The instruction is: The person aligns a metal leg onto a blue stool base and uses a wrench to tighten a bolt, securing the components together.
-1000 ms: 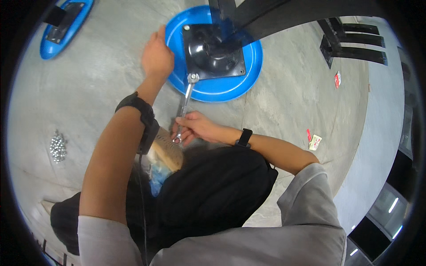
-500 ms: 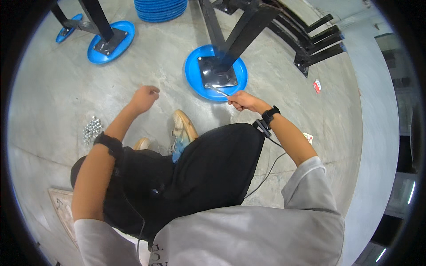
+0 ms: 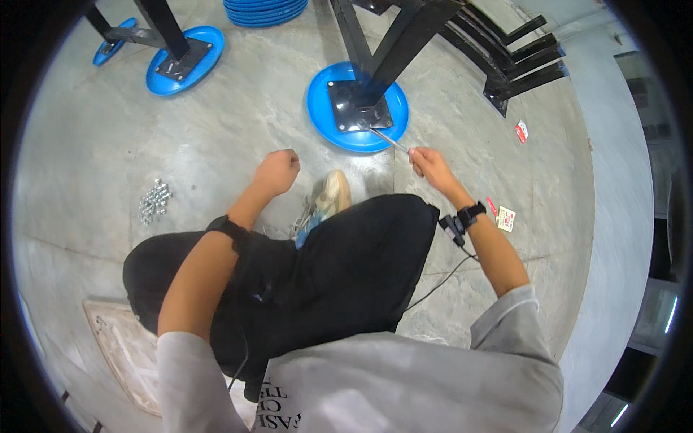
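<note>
My right hand [image 3: 431,167] is closed round the end of a slim silver wrench [image 3: 390,141]. The wrench's far end meets the near edge of a black square plate [image 3: 346,115], by a corner fastener. That plate lies on a round blue seat [image 3: 320,119], upside down on the floor, with black metal legs [image 3: 397,61] rising from it. My left hand [image 3: 276,172] hovers left of the seat, over the floor near my shoe [image 3: 333,196], its fingers curled in. Whatever its fingertips may hold is too small to make out.
Small silver nuts [image 3: 154,202] lie heaped on the floor at left. Another blue seat [image 3: 162,83] with legs stands far left, near stacked blue discs [image 3: 266,13]. Black metal frames [image 3: 505,68] lie far right. Small cards [image 3: 506,219] and a cable [image 3: 440,283] are at right.
My left hand has moved right, toward my shoe. My right hand has shifted right, and the wrench's tip has moved right along the plate's near edge. The whole view has shifted slightly.
</note>
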The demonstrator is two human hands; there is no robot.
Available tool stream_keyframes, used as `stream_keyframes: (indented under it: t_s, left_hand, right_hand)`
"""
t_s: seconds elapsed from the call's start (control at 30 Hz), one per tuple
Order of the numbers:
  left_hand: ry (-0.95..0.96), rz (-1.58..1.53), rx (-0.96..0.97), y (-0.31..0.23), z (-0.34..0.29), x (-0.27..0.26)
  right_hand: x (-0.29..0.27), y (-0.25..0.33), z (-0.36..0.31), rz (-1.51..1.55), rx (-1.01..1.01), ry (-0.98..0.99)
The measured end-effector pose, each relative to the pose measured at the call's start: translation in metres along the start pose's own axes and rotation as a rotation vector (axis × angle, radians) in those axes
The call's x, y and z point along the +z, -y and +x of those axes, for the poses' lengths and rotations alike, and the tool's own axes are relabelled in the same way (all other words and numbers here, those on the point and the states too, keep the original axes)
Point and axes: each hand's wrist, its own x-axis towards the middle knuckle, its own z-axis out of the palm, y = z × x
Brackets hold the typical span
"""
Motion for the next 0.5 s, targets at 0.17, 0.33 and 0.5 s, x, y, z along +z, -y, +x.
stream_keyframes:
  t_s: [0.17,0.33,0.5]
  left_hand:
    - [-0.022,-0.234,-0.359,0.026,0.066,0.069]
    - [-0.066,-0.381,-0.476,0.008,0.111,0.085]
    - [-0.043,-0.47,-0.502,0.007,0.116,0.078]
  right_hand:
    - [0.028,-0.028,0.01,0.199,0.029,0.065]
    - [0.046,-0.059,0.02,0.381,0.108,0.139]
    - [0.081,-0.063,0.023,0.546,0.182,0.288]
